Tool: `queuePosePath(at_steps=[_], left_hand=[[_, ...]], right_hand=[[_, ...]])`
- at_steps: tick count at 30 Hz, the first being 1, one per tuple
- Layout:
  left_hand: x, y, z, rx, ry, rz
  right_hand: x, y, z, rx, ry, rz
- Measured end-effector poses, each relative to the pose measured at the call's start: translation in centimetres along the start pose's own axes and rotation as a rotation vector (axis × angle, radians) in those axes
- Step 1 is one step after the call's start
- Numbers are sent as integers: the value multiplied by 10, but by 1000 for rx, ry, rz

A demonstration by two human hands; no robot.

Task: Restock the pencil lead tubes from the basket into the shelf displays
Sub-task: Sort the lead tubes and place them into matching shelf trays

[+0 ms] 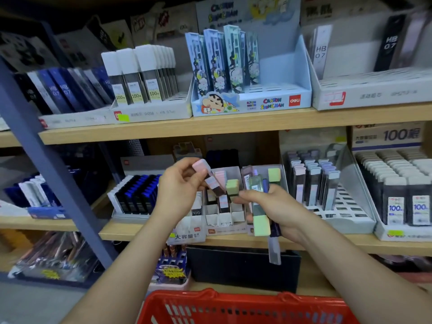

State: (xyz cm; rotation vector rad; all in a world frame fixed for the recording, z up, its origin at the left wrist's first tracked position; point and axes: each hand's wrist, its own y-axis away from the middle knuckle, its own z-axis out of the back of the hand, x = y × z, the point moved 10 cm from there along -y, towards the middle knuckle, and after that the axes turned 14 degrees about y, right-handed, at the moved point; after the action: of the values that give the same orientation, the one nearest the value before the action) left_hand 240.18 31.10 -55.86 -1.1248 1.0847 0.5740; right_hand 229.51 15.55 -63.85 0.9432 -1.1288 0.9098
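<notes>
Bare left hand and bare right hand; behind each hand, the left forearm and right forearm are uncovered

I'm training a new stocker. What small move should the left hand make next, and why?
Probably lower the pink-capped tube in the left hand into a free slot of the display box just below it: matching pastel-capped tubes stand there, and the right hand grips a bundle.
</notes>
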Motion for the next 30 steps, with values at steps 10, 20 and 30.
queuePosePath(at_steps=[10,20,30], left_hand=[[0,-16,-23,77,-91,-94],[0,-34,-12,-45,-52,-86],[-15,-30,14,-147,-60,-186]], right_hand=[[20,-20,16,-135,-134,3],[16,-15,7,-75,-140,32],[14,-27,-5,-92,-151,10]])
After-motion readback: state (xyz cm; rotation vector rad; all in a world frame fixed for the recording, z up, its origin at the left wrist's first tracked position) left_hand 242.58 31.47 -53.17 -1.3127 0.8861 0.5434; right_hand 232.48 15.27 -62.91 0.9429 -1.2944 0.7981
